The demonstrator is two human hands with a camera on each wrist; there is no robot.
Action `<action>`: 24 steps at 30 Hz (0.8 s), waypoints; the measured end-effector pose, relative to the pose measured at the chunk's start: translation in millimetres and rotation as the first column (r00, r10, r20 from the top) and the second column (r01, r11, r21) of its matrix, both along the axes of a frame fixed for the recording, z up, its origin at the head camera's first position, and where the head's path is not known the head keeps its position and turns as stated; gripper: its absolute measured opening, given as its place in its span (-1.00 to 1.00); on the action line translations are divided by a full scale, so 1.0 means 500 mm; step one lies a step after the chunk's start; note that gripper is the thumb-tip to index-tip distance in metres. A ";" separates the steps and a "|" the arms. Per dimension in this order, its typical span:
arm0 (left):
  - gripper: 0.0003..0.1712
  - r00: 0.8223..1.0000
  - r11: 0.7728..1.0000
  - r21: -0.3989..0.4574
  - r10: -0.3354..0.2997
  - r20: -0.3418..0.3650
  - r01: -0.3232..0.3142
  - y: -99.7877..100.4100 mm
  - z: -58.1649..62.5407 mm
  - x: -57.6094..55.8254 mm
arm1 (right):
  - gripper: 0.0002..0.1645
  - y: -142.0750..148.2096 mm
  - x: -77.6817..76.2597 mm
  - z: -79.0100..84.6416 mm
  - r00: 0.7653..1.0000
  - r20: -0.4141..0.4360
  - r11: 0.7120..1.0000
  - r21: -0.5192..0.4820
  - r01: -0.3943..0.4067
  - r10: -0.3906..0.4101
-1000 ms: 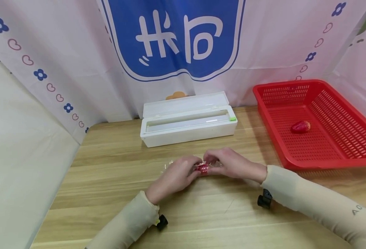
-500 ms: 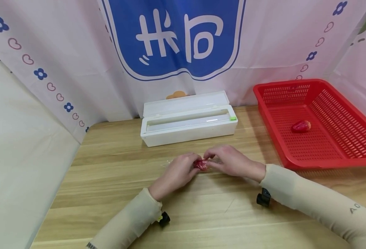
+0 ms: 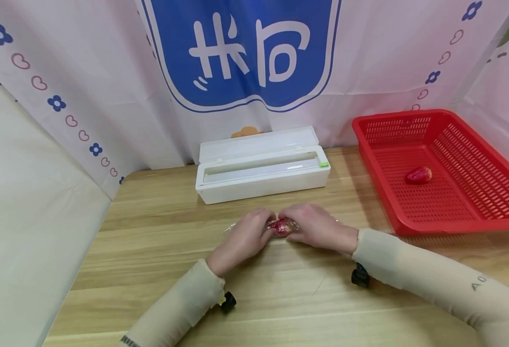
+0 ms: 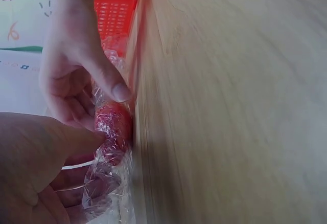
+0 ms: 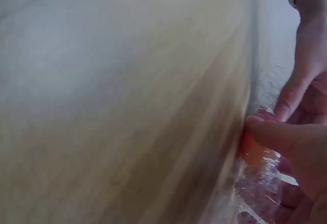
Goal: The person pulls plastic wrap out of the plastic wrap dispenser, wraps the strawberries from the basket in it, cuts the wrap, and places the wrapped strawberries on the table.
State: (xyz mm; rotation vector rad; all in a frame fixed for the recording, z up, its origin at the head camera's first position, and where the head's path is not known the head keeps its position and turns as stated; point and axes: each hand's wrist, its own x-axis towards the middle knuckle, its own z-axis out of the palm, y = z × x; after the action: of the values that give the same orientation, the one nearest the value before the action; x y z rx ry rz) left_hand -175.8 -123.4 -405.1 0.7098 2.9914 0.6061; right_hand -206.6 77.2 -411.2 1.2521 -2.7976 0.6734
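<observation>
A small red fruit (image 3: 283,226), paler orange at one end, lies on the wooden table between both hands. Clear cling film (image 4: 104,188) is wrapped around it, with crumpled loose film trailing from both ends. My left hand (image 3: 244,237) pinches the fruit's left end, its thumb pressing on the red skin. On the other end, my right hand (image 3: 317,229) holds the wrapped fruit with thumb and curled fingers. In the left wrist view the fingers of both hands partly hide behind the film and fruit.
Behind the hands stands a white cling film box (image 3: 263,185) with its lid raised. A red plastic basket (image 3: 380,193) at the right holds another red fruit (image 3: 418,175). A printed curtain (image 3: 345,130) hangs along the table's back edge.
My right hand has shifted slightly left and closer around the fruit's right end. The fruit has turned so that its paler end shows. My left hand has kept its grip, moving only a little.
</observation>
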 end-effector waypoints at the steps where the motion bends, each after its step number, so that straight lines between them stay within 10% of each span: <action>1: -0.70 1.000 1.000 0.004 0.001 -0.001 -0.001 -0.001 0.000 0.000 | -0.53 -0.001 0.000 -0.002 1.000 -0.002 1.000 0.000 -0.002 0.002; 10: -0.73 0.990 0.999 0.041 0.010 -0.139 -0.004 -0.022 0.015 0.005 | -0.55 0.000 0.002 0.013 0.998 0.024 0.998 -0.015 0.063 -0.063; 18: -0.81 0.917 0.999 0.048 0.002 -0.400 0.018 -0.039 0.046 0.019 | -0.42 0.014 0.009 0.058 0.997 0.002 0.993 -0.098 0.073 -0.073; 24: -0.71 0.953 0.995 0.098 0.014 -0.303 0.016 -0.039 0.066 0.028 | -0.40 0.014 0.021 0.076 0.995 -0.033 0.979 -0.181 0.089 -0.096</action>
State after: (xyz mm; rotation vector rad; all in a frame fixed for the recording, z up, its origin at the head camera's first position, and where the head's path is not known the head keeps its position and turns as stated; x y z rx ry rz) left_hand -161.7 -142.9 -372.2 0.8863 3.2576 0.7112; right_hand -196.2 84.2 -373.4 1.0850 -2.6712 0.8610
